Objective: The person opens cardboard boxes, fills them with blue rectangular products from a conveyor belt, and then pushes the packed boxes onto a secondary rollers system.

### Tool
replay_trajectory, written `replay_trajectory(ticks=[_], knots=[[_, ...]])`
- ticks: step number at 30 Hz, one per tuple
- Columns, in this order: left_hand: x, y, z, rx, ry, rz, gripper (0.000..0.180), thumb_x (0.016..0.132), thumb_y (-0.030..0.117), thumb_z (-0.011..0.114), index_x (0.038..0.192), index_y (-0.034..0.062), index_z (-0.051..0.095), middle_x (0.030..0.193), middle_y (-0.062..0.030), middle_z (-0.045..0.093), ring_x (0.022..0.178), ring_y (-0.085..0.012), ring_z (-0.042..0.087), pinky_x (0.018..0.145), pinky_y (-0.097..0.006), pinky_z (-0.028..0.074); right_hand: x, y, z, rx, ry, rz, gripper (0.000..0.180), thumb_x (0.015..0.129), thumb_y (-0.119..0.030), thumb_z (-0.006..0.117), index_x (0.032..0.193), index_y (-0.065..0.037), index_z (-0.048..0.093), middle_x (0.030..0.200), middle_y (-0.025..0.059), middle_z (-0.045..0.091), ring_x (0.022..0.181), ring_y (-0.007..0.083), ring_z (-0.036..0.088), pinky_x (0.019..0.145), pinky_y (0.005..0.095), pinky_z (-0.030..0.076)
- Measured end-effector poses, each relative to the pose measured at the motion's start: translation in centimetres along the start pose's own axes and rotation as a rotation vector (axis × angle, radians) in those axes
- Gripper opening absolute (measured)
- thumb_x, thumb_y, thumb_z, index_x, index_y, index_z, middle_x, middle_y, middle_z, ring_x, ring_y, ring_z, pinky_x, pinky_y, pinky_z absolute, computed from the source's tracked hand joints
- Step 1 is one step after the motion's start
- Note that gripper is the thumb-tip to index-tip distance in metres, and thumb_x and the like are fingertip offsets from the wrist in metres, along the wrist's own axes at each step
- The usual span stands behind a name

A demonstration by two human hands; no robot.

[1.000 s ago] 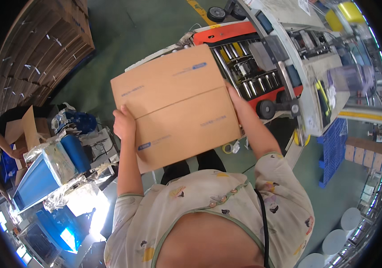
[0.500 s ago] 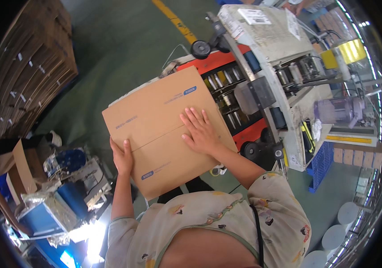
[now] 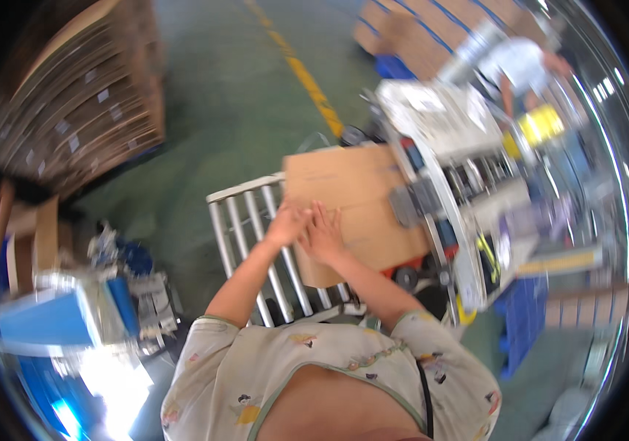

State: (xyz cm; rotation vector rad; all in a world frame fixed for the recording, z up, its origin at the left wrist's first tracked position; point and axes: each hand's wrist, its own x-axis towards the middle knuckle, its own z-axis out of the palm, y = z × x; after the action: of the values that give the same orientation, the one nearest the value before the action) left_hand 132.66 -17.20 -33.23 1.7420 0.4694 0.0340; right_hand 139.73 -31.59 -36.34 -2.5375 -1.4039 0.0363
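A flat-topped brown cardboard box lies on a roller conveyor, its far right side under the taping machine's dark arm. Against the box's left edge is my left hand, its fingers slightly blurred and reaching over the top, not gripping. My right hand lies with fingers spread on the top face beside it. The two hands nearly touch at the fingertips.
The taping machine carries a yellow tape roll. Behind it a person in a light shirt stands near strapped cartons. Stacked flat cardboard rises at far left. A blue bin stands at left, a blue pallet at right.
The box has moved right, into the machine, baring the rollers on the left. My left hand has shifted right, close to my right hand. The view has turned somewhat.
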Motion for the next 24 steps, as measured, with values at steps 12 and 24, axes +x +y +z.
replay_trajectory(ticks=[12, 24], knots=[[-42.4, 21.8, 6.1, 0.456, 1.356, 1.751, 0.037, 0.077, -0.002, 0.045, 0.114, 0.0008, 0.047, 0.121, -0.0198, 0.044, 0.111, -0.0294, 0.043, 0.088, -0.037, 0.038, -5.0, 7.3, -3.5, -0.425, -0.296, -0.194, 0.062, 0.073, -0.033, 0.060, 0.127, -0.010, 0.041, 0.132, 0.0171, 0.036, 0.126, 0.0335, 0.027, 0.102, 0.0464, 0.021], [-64.8, 15.6, 14.8, 0.816, 1.872, 1.566, 0.038, 0.076, -0.005, 0.039, 0.112, 0.0052, 0.046, 0.118, -0.0096, 0.045, 0.106, -0.0185, 0.041, 0.083, -0.032, 0.034, -19.3, -25.8, 11.1, 0.129, -0.813, -1.189, 0.054, 0.077, -0.029, 0.059, 0.122, -0.002, 0.045, 0.108, 0.0173, 0.054, 0.103, 0.0295, 0.049, 0.091, 0.0369, 0.037]])
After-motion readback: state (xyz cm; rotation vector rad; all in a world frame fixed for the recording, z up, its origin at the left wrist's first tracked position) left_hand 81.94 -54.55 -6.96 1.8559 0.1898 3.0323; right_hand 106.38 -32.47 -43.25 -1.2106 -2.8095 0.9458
